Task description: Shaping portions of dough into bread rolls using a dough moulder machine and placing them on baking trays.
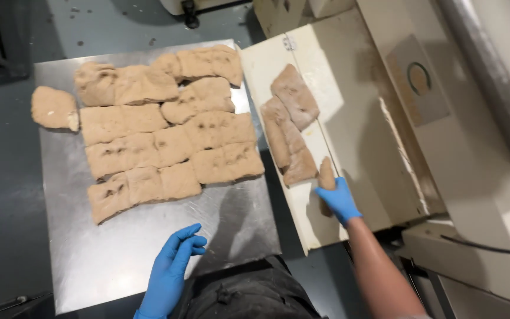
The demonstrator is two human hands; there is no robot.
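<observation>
Dough piece [326,173], small and tan, pinched upright in right grip [339,199], blue-gloved fingers clamped round its near end, on cream machine tray [267,71] right of tabletop. Just left of it on that tray, 3 flat dough slabs [289,124] overlapping in a line running far to near. Left grip [172,266], also blue-gloved, fingers apart and holding nothing, hovering over bare near part of steel tabletop [119,260]. Further away on tabletop, a block of cut dough squares [166,130] lying edge to edge in rough rows, dimpled on top. 1 loose lump [54,108] at far left, overhanging tabletop edge, just beside block. Beige machine housing [420,118] on right, beyond tray. Grey floor [1,165] on left.
</observation>
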